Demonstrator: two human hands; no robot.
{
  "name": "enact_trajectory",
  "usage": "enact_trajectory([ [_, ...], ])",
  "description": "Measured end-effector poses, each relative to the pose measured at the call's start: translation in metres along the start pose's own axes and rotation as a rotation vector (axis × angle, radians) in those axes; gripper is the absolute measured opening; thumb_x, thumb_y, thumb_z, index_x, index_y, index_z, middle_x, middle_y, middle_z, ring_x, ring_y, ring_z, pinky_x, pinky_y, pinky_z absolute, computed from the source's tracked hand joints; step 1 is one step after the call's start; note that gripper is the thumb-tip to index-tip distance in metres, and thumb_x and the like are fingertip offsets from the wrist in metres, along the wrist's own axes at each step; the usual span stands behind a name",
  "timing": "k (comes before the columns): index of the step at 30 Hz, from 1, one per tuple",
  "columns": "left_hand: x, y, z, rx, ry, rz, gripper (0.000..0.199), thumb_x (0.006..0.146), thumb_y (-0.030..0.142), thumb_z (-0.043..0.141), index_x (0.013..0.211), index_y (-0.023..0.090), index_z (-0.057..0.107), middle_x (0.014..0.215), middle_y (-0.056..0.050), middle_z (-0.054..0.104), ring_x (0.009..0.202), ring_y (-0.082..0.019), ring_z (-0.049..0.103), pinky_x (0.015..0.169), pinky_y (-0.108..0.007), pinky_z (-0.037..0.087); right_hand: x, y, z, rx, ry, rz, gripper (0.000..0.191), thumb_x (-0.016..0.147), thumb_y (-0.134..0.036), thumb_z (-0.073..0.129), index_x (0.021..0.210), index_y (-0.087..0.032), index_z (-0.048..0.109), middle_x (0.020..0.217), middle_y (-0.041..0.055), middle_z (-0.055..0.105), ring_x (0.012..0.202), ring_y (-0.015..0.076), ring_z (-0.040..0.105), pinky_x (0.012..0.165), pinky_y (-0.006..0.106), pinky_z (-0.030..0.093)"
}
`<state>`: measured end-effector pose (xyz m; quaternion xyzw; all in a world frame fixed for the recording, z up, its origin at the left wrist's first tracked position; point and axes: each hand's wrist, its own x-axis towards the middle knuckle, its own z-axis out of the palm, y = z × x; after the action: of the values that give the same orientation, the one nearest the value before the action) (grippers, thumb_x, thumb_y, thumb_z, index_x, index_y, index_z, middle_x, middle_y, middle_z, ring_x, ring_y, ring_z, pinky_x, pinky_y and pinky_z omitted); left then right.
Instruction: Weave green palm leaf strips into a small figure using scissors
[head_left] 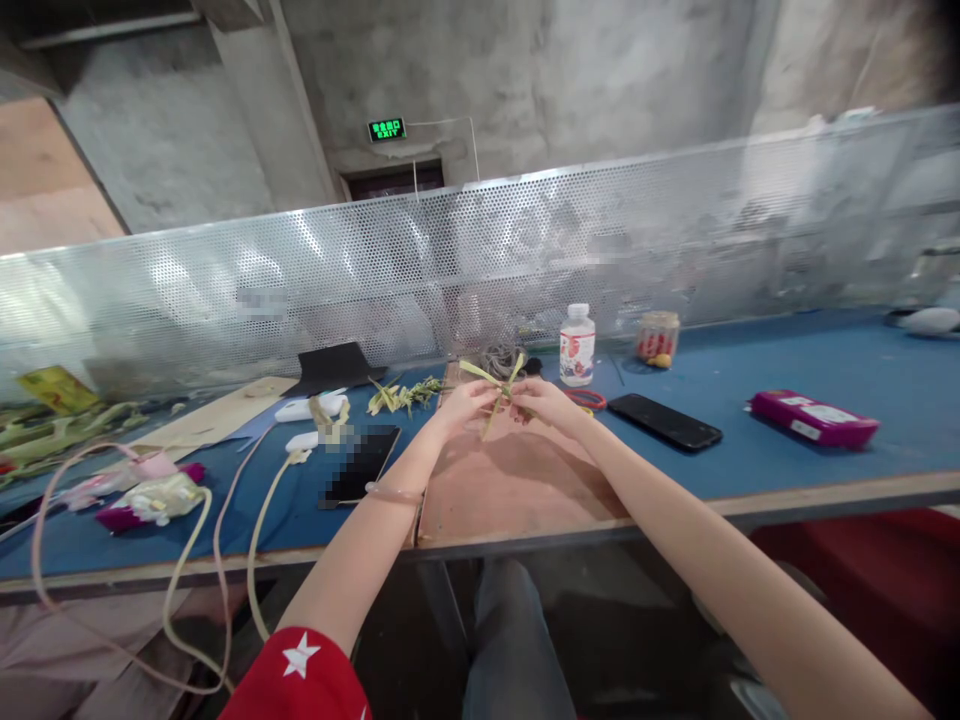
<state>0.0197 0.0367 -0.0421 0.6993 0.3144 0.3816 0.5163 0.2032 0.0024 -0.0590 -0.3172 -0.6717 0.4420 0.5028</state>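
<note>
Both hands meet over a brown wooden board (pixel 517 490) set into the blue table. Between them is a piece of pale green leaf strips (pixel 484 373), with strip ends sticking out up and down. My left hand (pixel 469 405) pinches it from the left, fingers closed. From the right, my right hand (pixel 544 402) closes its fingers on the same strips. The fingertips partly hide where the strips cross. A bunch of similar woven green leaf pieces (pixel 409 396) lies left of the board. Behind my hands is a tangle of grey cord (pixel 501 358).
Right of the board are a white bottle (pixel 577 350), a jar (pixel 658 340), a black phone (pixel 665 421) and a purple packet (pixel 814 418). To the left lie cables (pixel 259 530), a dark tablet-like slab (pixel 367 468) and more leaves (pixel 67 435). A perforated metal screen (pixel 525 240) borders the back.
</note>
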Motion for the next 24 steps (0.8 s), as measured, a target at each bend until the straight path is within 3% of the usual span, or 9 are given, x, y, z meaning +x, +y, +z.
enact_trajectory([
  [6, -0.002, 0.001, 0.002, -0.025, 0.065, 0.03, 0.056, 0.066, 0.029, 0.074, 0.116, 0.019, 0.05, 0.088, -0.007, 0.068, 0.076, -0.017, 0.064, 0.071, -0.031, 0.048, 0.001, 0.0, -0.003, 0.001, 0.066, -0.039, 0.02, 0.074, -0.035, 0.063, 0.081, -0.017, 0.057, 0.065, -0.0003, 0.062, 0.055, 0.01, 0.055, 0.051, 0.022, 0.045],
  [16, -0.005, 0.007, 0.009, -0.015, 0.059, 0.013, 0.039, 0.068, 0.022, 0.068, 0.106, 0.016, 0.06, 0.083, -0.005, 0.068, 0.067, -0.012, 0.06, 0.065, -0.025, 0.045, -0.005, -0.011, 0.001, -0.048, 0.008, 0.009, 0.024, 0.073, -0.037, 0.064, 0.081, -0.015, 0.061, 0.072, 0.0028, 0.063, 0.06, 0.0113, 0.056, 0.054, 0.023, 0.046],
  [20, -0.005, 0.008, 0.009, -0.013, 0.045, -0.004, 0.033, 0.07, 0.019, 0.062, 0.103, 0.016, 0.061, 0.068, 0.0, 0.064, 0.055, -0.01, 0.054, 0.057, -0.024, 0.042, -0.005, -0.012, 0.001, -0.075, 0.036, 0.018, 0.025, 0.076, -0.037, 0.061, 0.09, -0.017, 0.063, 0.085, 0.0044, 0.066, 0.069, 0.0128, 0.059, 0.06, 0.024, 0.048],
  [24, -0.003, 0.007, 0.007, -0.035, 0.075, -0.03, 0.031, 0.07, 0.016, 0.06, 0.1, 0.013, 0.064, 0.064, -0.001, 0.062, 0.054, -0.01, 0.054, 0.058, -0.025, 0.043, -0.003, -0.009, 0.002, -0.118, 0.09, 0.021, 0.026, 0.077, -0.038, 0.06, 0.093, -0.018, 0.064, 0.089, 0.0053, 0.067, 0.071, 0.0142, 0.061, 0.062, 0.026, 0.05],
])
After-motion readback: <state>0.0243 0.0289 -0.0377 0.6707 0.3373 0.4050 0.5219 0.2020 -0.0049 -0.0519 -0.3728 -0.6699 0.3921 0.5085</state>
